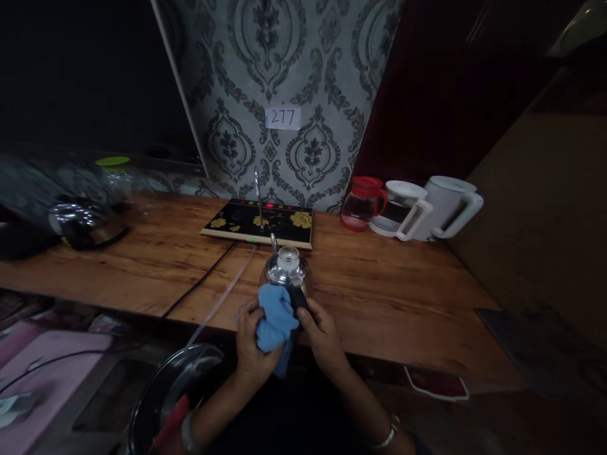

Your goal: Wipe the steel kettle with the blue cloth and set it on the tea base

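A small shiny steel kettle (287, 268) with a glass lid knob stands on the wooden table (389, 297) near its front edge. My left hand (251, 344) presses a crumpled blue cloth (274, 319) against the kettle's near side. My right hand (322, 332) grips the kettle's black handle (298, 297). Both forearms reach up from the bottom of the view, and a bangle sits on each wrist.
A black tea tray with gold flowers (258, 222) and a thin tap lies behind the kettle, with a cable and clear hose running forward. At the right stand a red-lidded glass jug (361, 203) and two white jugs (429, 208). A dark pot (85, 221) sits left; a steel bin (175, 392) is below.
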A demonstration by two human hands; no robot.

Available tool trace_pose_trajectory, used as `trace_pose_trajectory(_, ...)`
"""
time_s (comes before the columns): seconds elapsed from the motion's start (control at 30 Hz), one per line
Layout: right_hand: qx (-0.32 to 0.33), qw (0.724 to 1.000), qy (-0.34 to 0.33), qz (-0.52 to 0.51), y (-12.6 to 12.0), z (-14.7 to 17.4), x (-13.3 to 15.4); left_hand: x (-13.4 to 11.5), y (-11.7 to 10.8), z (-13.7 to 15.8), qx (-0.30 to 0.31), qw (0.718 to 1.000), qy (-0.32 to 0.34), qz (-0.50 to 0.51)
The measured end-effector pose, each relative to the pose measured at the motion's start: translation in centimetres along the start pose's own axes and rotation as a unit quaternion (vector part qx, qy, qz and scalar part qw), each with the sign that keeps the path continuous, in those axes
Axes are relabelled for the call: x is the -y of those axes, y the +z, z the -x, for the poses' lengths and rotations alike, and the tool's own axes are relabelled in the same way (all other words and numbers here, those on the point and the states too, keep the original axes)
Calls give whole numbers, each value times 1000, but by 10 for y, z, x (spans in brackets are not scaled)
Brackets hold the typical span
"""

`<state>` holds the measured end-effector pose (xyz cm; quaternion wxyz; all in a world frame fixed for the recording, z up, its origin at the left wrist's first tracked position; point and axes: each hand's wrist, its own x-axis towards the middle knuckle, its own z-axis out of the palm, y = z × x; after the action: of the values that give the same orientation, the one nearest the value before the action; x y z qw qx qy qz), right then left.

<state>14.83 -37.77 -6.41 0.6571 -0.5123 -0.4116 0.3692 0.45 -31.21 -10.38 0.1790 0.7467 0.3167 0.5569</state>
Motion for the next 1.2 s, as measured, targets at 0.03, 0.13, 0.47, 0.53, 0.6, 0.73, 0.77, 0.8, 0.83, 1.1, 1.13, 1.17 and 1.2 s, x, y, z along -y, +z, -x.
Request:
trace_pose_trajectory(0.03, -4, 1000, -5, -1, -2, -1, 0, -1, -2, 2, 18, 999, 42, 6)
trace_pose_trajectory(0.13, -21, 1000, 0, -11, -10, -3, 0, -3, -11, -2, 78, 992, 85, 45)
trace_pose_trajectory(0.47, -26, 1000, 7, 7, -16, -5, -1, 10, 9, -47, 29, 967, -218, 129)
trace_pose_trajectory(0.53, -29, 1000, 5, 5, -15, -5, -4, 14, 16, -49, 57, 965, -214, 140)
trace_pose_trajectory(0.6, -28, 1000, 4, 3, -15, -4, -7, 17, 17, -45, 47, 962, -224, 151)
trace_pose_trajectory(0.73, -32, 999, 1, 7, -15, -4, -11, 16, 6, -38, 41, 948, -271, 164)
trace_pose_trajectory(0.77, -34, 999, -1, 9, -15, -4, -11, 16, 3, -37, 45, 943, -282, 169)
trace_pose_trajectory(0.8, -35, 999, -3, 12, -14, -4, -10, 15, -1, -37, 45, 938, -293, 177)
trace_pose_trajectory(0.83, -38, 999, -5, 14, -13, -4, -10, 16, -4, -38, 42, 932, -307, 189)
trace_pose_trajectory(1.1, -52, 998, -18, 7, -11, -5, -12, 31, 9, -83, 61, 856, -386, 339)
trace_pose_trajectory(1.13, -53, 998, -21, 12, -11, -5, -13, 35, 13, -90, 93, 843, -391, 358)
trace_pose_trajectory(1.17, -56, 998, -23, 18, -11, -5, -14, 39, 18, -95, 121, 831, -395, 372)
trace_pose_trajectory(1.2, -58, 998, -26, 25, -10, -4, -14, 43, 21, -98, 138, 826, -395, 378)
